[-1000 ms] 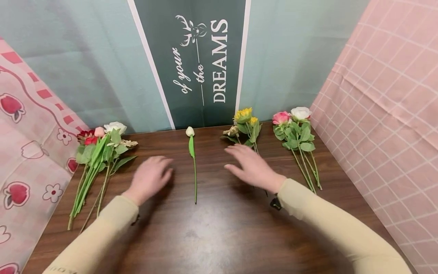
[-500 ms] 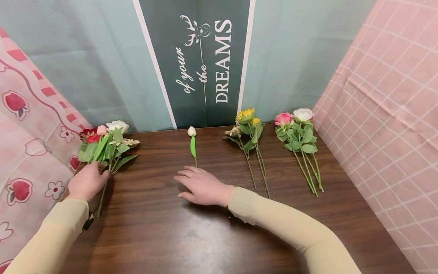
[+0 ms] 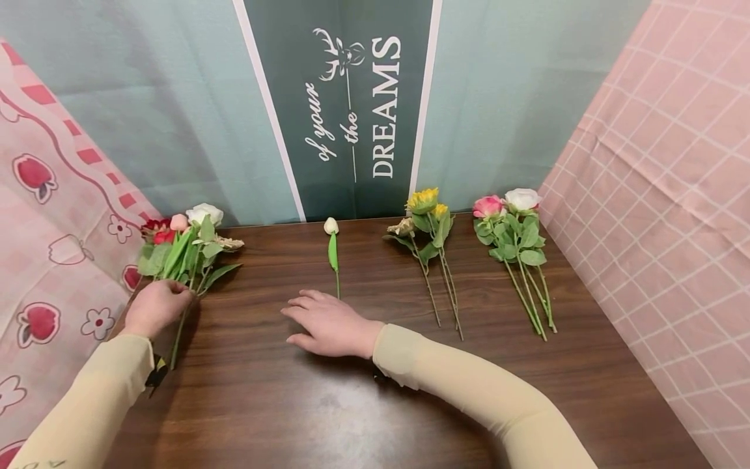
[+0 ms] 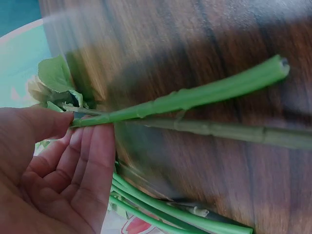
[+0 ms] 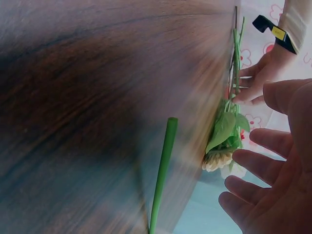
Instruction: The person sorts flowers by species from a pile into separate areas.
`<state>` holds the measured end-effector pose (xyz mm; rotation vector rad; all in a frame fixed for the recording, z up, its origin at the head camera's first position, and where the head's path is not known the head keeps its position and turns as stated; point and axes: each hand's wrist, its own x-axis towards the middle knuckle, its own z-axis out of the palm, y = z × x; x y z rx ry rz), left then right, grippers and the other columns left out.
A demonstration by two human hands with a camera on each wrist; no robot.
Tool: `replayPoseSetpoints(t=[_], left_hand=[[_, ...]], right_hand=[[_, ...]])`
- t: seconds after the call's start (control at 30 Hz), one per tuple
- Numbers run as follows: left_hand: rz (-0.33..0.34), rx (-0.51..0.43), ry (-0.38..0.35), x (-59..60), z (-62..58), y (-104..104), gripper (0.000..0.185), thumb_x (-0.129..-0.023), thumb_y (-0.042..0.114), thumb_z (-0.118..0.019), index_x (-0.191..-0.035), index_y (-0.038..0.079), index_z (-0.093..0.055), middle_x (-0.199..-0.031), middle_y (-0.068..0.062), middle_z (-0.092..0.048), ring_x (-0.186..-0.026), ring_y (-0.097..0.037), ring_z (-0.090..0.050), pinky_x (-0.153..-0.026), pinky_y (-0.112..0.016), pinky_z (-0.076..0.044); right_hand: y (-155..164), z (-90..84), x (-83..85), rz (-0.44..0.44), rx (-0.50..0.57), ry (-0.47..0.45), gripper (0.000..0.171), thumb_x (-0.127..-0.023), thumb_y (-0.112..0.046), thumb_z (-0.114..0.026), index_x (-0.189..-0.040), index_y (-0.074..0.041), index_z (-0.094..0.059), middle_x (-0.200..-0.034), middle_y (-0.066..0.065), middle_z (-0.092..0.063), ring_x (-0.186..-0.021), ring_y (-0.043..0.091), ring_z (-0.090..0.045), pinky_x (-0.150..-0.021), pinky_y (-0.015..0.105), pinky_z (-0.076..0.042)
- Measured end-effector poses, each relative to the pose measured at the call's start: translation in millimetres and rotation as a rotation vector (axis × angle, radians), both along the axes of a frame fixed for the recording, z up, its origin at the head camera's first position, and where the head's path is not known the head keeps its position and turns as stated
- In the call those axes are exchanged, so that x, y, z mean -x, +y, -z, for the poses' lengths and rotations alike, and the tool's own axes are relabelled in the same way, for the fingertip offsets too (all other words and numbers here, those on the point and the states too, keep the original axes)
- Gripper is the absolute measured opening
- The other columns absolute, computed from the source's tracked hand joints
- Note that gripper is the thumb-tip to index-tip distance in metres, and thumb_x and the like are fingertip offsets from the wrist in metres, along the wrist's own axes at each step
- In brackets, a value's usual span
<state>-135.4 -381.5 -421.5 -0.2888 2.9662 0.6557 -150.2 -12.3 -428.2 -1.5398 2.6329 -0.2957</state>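
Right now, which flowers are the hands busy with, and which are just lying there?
In hand:
- left hand grips stems of the mixed bunch
- right hand lies flat over the stem of the single white tulip

Just lying there:
- yellow flower bunch
- pink and white rose bunch

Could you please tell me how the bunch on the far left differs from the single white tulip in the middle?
The bunch is many stems with red, pink and white blooms; the tulip is one stem with a white bud. The left hand grips the bunch's stems; the tulip lies free, its lower stem hidden behind the open right hand. Both lie flat on the table, heads towards the backdrop.
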Motion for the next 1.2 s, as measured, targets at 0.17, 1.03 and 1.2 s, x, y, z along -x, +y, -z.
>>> replayPoseSetpoints(t=[0.17,1.03,1.2], left_hand=[[0.000,0.011,0.039,-2.2,-4.4,-0.1,0.034,-0.097,0.027,-0.060,-0.102,-0.004,-0.074,-0.079,-0.010,-0.065,-0.069,-0.025,-0.056,-0.056,-0.035,-0.042],[0.137,-0.176,0.210,1.6,-27.7,95.2,0.032,-0.104,0.026,-0.060,-0.115,-0.002,-0.071,-0.088,-0.014,-0.073,-0.067,-0.019,-0.064,-0.063,-0.038,-0.051],[0.188,-0.440,0.170,12.5,-17.4,158.4,0.029,-0.104,0.021,-0.062,-0.117,-0.004,-0.069,-0.099,-0.019,-0.073,-0.074,-0.023,-0.071,-0.066,-0.035,-0.060]], right_hand=[[3.7,2.8,3.2,0.010,0.018,0.009,0.055,-0.105,-0.048,-0.053,-0.150,-0.015,-0.051,-0.152,0.003,-0.050,-0.148,0.027,-0.035,-0.123,0.034,-0.021],[58.1,13.4,42.3,0.243,0.204,-0.155,0.046,-0.105,-0.039,-0.057,-0.144,-0.013,-0.059,-0.143,0.003,-0.059,-0.136,0.022,-0.049,-0.114,0.038,-0.038],[81.9,7.0,54.9,0.432,0.425,-0.284,0.033,-0.106,-0.033,-0.058,-0.132,-0.015,-0.069,-0.133,0.000,-0.066,-0.129,0.021,-0.056,-0.110,0.039,-0.043]])
